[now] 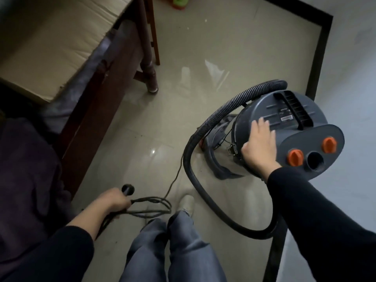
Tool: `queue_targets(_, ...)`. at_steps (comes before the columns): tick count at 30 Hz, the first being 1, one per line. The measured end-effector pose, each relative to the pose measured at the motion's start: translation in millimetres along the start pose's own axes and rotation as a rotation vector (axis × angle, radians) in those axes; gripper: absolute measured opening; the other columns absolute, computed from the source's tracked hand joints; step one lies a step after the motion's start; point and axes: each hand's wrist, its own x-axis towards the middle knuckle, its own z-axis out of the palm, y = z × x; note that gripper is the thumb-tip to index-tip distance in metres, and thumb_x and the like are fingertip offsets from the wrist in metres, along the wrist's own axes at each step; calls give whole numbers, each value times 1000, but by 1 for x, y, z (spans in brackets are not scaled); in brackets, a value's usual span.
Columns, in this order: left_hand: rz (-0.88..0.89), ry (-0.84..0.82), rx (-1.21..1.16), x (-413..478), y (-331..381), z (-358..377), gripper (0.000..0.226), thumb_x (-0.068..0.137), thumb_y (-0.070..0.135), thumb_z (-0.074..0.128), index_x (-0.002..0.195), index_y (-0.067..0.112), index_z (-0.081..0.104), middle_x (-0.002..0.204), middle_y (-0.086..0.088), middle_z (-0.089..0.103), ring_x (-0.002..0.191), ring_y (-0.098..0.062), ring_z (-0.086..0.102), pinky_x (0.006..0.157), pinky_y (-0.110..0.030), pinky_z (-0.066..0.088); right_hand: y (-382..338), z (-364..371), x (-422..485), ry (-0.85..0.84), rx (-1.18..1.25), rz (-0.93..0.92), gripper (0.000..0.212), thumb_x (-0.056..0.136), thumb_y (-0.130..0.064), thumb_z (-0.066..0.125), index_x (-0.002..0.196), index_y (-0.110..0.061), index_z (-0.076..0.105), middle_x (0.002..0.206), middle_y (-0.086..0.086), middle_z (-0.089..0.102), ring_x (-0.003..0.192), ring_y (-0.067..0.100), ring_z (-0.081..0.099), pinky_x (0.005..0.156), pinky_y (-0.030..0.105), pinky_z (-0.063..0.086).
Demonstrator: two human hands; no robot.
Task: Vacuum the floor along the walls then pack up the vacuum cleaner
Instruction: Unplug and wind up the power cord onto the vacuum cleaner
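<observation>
Lowest in the frame, a person's legs in grey-blue jeans (173, 247) come up from the bottom edge, with one pale shoe (187, 203) planted on the glossy beige floor (183, 58). In the lower left, the left hand (114, 200) reaches out of a black sleeve with its fingers wrapped round several gathered loops of dark power cord (152, 206). The round black plug (127, 189) sticks up just above the knuckles. A single strand of that cord trails off across the tiles toward the middle right.

There stands the vacuum cleaner (295, 127), a grey drum with a ribbed carry handle on its lid, just beside the black skirting (317, 58) that edges the pale wall (356, 58). The right hand (259, 145) lies on the near part of the lid with its fingers stretched out flat and slightly spread, and its thumb down at the rim. It grips nothing. Two orange knobs (295, 157) flank a round opening on the lid's nearest lip.

The ribbed black hose (203, 129) arches off the far side of the drum, drops to the left and sweeps across the floor in a wide curve toward the lower right.

In the upper left is dark wooden furniture (91, 110), with flattened cardboard (50, 47) lying on top of it.
</observation>
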Motion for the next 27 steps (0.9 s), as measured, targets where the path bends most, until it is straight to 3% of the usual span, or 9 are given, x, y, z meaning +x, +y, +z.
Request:
queue_targets(3, 132, 70, -529, -28, 34, -39, 20, 86, 20, 67, 74, 5, 59, 52, -6, 54, 44, -18, 50, 39, -18, 37, -28, -2, -7, -61, 121, -71, 64, 91, -10, 45, 151, -8, 24, 161, 12, 9, 149, 28, 5, 120, 43, 9)
queue_targets(7, 365, 235, -895, -58, 80, -96, 29, 81, 26, 74, 64, 9, 58, 49, -6, 55, 48, -22, 54, 60, -33, 44, -43, -14, 2, -95, 202, -112, 53, 96, -15, 41, 148, -10, 32, 160, 10, 17, 148, 26, 11, 119, 43, 14)
queue_targets(9, 473, 311, -1023, -71, 108, -124, 30, 81, 25, 73, 62, 8, 59, 43, -2, 56, 42, -20, 55, 57, -33, 44, -43, -23, 13, -93, 258, -95, 50, 96, -15, 41, 145, -9, 37, 158, 11, 23, 147, 27, 16, 118, 41, 17)
queue_targets(12, 645, 406, -1141, -93, 152, -160, 25, 85, 19, 69, 65, 12, 57, 42, 4, 54, 41, -14, 54, 47, -25, 43, -35, -35, 32, -75, 322, -65, 42, 93, -12, 42, 135, -6, 49, 145, 12, 43, 137, 30, 34, 110, 40, 30)
queue_targets(17, 821, 417, -1180, -86, 209, -190, 17, 87, 17, 68, 74, 11, 58, 51, 4, 52, 43, -14, 51, 52, -27, 48, -15, -47, 71, -27, 244, -87, 31, 91, -11, 45, 118, -5, 58, 123, 12, 56, 118, 32, 49, 94, 43, 44)
queue_targets(21, 805, 412, -1193, -55, 250, -204, 20, 89, 19, 68, 73, 13, 58, 53, 2, 54, 45, -14, 53, 53, -28, 47, -15, -35, 120, -23, -4, -210, 35, 88, -13, 48, 122, -9, 54, 131, 9, 50, 127, 29, 40, 103, 42, 35)
queue_targets(23, 785, 368, -1207, -30, 271, -210, 21, 91, 17, 67, 73, 13, 57, 56, 0, 56, 46, -11, 55, 52, -24, 50, -21, -25, 145, -74, -110, -231, 49, 88, -15, 51, 137, -11, 43, 150, 8, 34, 142, 27, 22, 113, 47, 20)
queue_targets(25, 769, 311, -1174, -3, 290, -212, 21, 91, 15, 66, 71, 13, 59, 59, 1, 61, 53, -11, 59, 57, -24, 54, -25, -16, 164, -139, -190, -243, 58, 90, -17, 54, 144, -15, 34, 156, 6, 23, 147, 25, 9, 114, 56, 9)
queue_targets(27, 745, 250, -1097, 24, 310, -213, 17, 88, 10, 66, 72, 11, 61, 68, -4, 66, 62, -14, 62, 61, -23, 53, -24, -11, 177, -169, -236, -253, 53, 90, -20, 54, 141, -18, 39, 149, 4, 33, 145, 25, 14, 112, 61, 8)
